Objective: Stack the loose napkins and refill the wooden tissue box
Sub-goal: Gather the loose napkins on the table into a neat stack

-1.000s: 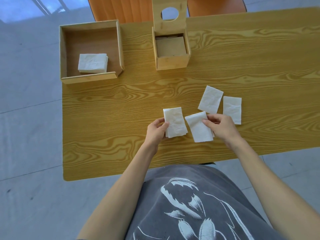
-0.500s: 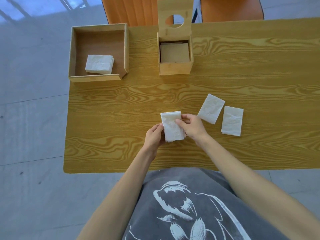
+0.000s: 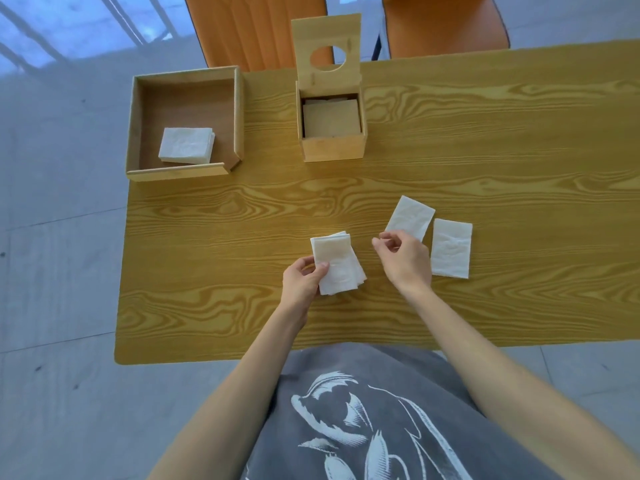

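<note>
On the far left of the bench (image 3: 207,306) sits an open wooden tray (image 3: 133,119) with a folded napkin pile (image 3: 187,146) inside. Beside it the wooden tissue box (image 3: 332,150) stands with its lid (image 3: 325,50) raised; a tan panel, perhaps a pressing plate, hides whatever lies beneath. Nearer, the left hand (image 3: 303,282) pinches a small napkin stack (image 3: 337,266) by its edge. The right hand (image 3: 403,259) hovers with fingers loosely curled, empty, covering a corner of a tilted napkin (image 3: 410,216). Another loose napkin (image 3: 451,248) lies flat just right.
</note>
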Demonstrator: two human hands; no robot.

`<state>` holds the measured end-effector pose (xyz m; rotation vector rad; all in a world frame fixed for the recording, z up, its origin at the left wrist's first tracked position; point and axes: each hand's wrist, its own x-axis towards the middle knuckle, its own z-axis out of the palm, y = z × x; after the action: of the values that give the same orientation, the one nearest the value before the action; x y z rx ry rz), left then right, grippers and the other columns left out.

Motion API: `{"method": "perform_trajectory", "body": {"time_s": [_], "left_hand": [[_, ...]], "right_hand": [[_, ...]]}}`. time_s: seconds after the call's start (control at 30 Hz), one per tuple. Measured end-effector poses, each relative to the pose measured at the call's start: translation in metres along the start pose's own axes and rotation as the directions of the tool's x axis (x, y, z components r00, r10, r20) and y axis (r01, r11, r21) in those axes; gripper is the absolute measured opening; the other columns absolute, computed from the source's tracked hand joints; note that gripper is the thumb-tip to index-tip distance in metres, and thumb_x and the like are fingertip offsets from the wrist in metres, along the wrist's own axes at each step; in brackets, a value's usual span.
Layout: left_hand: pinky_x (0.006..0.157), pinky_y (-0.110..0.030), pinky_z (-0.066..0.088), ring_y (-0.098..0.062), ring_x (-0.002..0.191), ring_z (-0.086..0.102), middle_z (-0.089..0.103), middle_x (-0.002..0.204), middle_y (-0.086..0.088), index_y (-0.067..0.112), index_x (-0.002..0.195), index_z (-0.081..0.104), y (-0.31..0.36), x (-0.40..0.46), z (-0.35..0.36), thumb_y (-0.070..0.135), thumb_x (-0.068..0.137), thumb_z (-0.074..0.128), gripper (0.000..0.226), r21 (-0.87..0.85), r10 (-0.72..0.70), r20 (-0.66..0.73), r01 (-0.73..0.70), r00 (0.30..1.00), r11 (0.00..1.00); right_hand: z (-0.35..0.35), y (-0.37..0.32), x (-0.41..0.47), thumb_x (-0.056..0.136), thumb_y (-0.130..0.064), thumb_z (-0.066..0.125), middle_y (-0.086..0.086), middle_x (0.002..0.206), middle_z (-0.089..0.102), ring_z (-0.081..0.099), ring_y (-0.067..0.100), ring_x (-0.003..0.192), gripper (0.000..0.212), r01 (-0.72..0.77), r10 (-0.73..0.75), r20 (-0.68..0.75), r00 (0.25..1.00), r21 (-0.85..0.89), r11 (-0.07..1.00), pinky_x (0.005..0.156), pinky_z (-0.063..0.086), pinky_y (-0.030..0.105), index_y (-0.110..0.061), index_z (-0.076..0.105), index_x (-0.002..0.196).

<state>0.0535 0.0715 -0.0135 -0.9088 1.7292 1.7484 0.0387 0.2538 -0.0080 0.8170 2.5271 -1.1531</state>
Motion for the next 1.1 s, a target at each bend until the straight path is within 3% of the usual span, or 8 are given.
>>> {"method": "perform_trajectory", "body": {"time_s": [0.2,0.33,0.43,0.57,0.67,0.8,1.0,1.1], "left_hand": [[0.088,-0.045,0.057,-0.023,0.095,0.07,0.072,0.106,-0.008,0.009,0.12,0.059,0.013,0.001,0.015,0.017,0.093,0.065,0.029,0.08,0.015,0.028,-0.017,1.0,0.997],[0.077,-0.033,0.059,-0.023,0.098,0.07,0.071,0.112,-0.01,0.007,0.126,0.057,0.017,0.001,0.028,0.02,0.094,0.064,0.035,0.114,0.019,0.052,-0.025,0.998,0.993],[0.061,-0.024,0.053,-0.017,0.089,0.069,0.071,0.111,-0.007,0.008,0.127,0.056,0.017,-0.002,0.033,0.022,0.096,0.061,0.035,0.126,0.014,0.044,-0.019,0.999,0.992],[0.063,-0.024,0.054,-0.019,0.093,0.069,0.07,0.115,-0.009,0.007,0.131,0.055,0.014,-0.004,0.034,0.023,0.097,0.06,0.038,0.123,0.008,0.031,-0.012,0.999,0.992],[0.07,-0.028,0.057,-0.022,0.098,0.069,0.07,0.116,-0.01,0.007,0.131,0.054,0.012,-0.005,0.034,0.022,0.096,0.06,0.039,0.112,0.011,0.031,-0.014,0.999,0.994],[0.079,-0.034,0.059,-0.023,0.101,0.069,0.07,0.114,-0.009,0.007,0.13,0.055,0.01,-0.005,0.032,0.022,0.097,0.06,0.038,0.101,0.019,0.043,-0.023,0.999,0.995],[0.088,-0.041,0.058,-0.021,0.095,0.069,0.07,0.105,-0.005,0.011,0.124,0.058,0.008,-0.002,0.031,0.026,0.099,0.056,0.03,0.074,0.0,0.047,-0.004,0.999,0.997],[0.09,-0.043,0.056,-0.021,0.096,0.068,0.07,0.107,-0.006,0.011,0.123,0.061,0.007,0.0,0.031,0.028,0.1,0.053,0.03,0.053,-0.019,0.039,0.017,0.999,0.998]], "right_hand": [[-0.043,0.035,0.011,0.092,-0.034,0.06,-0.003,0.1,0.071,0.066,0.02,0.093,0.021,-0.194,0.214,-0.246,0.945,0.103,0.976,0.067,0.045,0.03,-0.021,0.07,0.105],[-0.062,0.047,0.019,0.087,-0.036,0.065,0.004,0.119,0.063,0.063,0.024,0.101,0.038,-0.276,0.312,-0.328,0.892,0.153,0.949,0.076,0.049,0.035,-0.018,0.064,0.12],[-0.07,0.051,0.023,0.085,-0.041,0.07,0.009,0.132,0.051,0.06,0.028,0.109,0.055,-0.352,0.381,-0.325,0.866,0.148,0.924,0.085,0.05,0.041,-0.015,0.054,0.132],[-0.071,0.057,0.025,0.078,-0.049,0.075,0.009,0.131,0.05,0.06,0.029,0.108,0.056,-0.391,0.399,-0.3,0.867,0.086,0.916,0.087,0.053,0.046,-0.017,0.06,0.122],[-0.07,0.061,0.025,0.075,-0.051,0.076,0.009,0.12,0.06,0.062,0.028,0.101,0.05,-0.364,0.367,-0.306,0.879,0.068,0.929,0.082,0.056,0.047,-0.017,0.067,0.109],[-0.072,0.06,0.02,0.081,-0.035,0.075,0.003,0.105,0.07,0.064,0.024,0.093,0.033,-0.3,0.326,-0.315,0.891,0.131,0.945,0.076,0.053,0.039,-0.017,0.065,0.107],[-0.079,0.049,0.015,0.084,-0.026,0.071,0.003,0.106,0.07,0.068,0.021,0.094,0.036,-0.092,0.277,-0.382,0.882,0.437,0.895,0.082,0.058,0.04,-0.012,0.063,0.116],[-0.077,0.027,0.014,0.088,-0.02,0.069,0.0,0.095,0.071,0.07,0.017,0.086,0.017,-0.047,0.219,-0.244,0.945,0.56,0.827,0.07,0.059,0.031,-0.014,0.066,0.103]]}}
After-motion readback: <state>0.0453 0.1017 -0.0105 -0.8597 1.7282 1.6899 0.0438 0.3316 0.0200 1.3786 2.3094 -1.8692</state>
